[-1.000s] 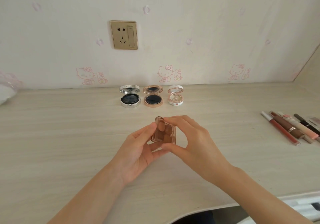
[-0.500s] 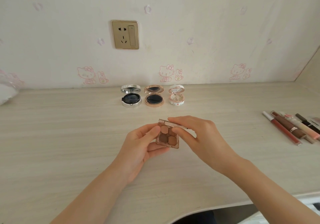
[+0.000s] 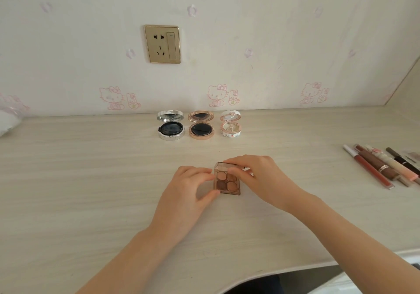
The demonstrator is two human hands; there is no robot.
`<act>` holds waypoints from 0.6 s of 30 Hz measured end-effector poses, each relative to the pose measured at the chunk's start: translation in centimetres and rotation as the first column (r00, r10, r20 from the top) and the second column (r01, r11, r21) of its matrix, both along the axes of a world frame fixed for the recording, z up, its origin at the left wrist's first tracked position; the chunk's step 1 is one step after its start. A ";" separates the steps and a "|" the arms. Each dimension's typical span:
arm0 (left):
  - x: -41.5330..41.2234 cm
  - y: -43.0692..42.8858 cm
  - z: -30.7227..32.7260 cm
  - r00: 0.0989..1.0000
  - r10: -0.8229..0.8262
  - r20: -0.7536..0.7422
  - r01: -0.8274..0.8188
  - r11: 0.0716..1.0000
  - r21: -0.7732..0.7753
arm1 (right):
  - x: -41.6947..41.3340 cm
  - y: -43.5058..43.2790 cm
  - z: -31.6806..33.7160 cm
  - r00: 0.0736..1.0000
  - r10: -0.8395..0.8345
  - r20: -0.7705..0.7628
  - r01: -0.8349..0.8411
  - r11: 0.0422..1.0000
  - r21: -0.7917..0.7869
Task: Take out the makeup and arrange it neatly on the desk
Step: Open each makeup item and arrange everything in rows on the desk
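Observation:
A small square brown eyeshadow palette (image 3: 227,183) lies open on the pale wooden desk (image 3: 91,180), its clear lid tipped back. My left hand (image 3: 188,191) grips its left side between thumb and fingers. My right hand (image 3: 261,175) pinches the lid at the far edge. Behind it, three open round compacts stand in a row near the wall: a silver one (image 3: 171,128), a rose-gold one (image 3: 201,127) and a white one (image 3: 231,127).
Several lip glosses and pencils (image 3: 381,168) lie side by side at the desk's right. A white bag (image 3: 8,123) sits at the far left edge. A gold wall socket (image 3: 162,44) is on the wall above. The desk's front edge curves in at the lower right.
Both hands have lowered the palette from a raised, tilted hold down onto the desk, and its lid is folded further back.

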State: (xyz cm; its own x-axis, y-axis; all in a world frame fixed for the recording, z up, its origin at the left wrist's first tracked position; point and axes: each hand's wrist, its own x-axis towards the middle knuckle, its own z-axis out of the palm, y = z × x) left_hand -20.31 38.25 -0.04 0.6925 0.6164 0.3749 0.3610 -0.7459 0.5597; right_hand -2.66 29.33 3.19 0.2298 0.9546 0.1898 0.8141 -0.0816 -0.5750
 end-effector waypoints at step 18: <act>0.2 0.8 -1.3 0.999 -0.047 0.025 0.046 0.998 0.051 | 1.2 2.4 2.1 0.997 0.078 -0.008 -0.077 0.959 -0.272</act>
